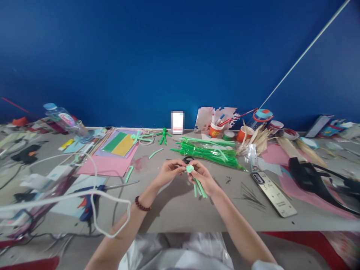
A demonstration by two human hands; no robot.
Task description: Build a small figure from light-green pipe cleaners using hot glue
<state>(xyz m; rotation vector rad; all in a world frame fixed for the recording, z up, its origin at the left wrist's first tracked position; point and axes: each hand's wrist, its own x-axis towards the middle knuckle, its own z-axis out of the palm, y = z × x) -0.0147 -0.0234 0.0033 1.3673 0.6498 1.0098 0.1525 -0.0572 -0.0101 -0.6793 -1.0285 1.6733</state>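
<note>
Your left hand (170, 171) brings its fingertips together just beside the pale green round piece (190, 168); whether they grip its edge, I cannot tell. It lies to their right, grasped by your right hand (204, 177), with pale green strips (200, 189) pointing lengthwise toward you below.

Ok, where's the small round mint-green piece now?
Head view, just right of centre: the small round mint-green piece is in the fingers of the right hand, beside the left hand, in front of the bright-green bundle of thin stems.
</note>
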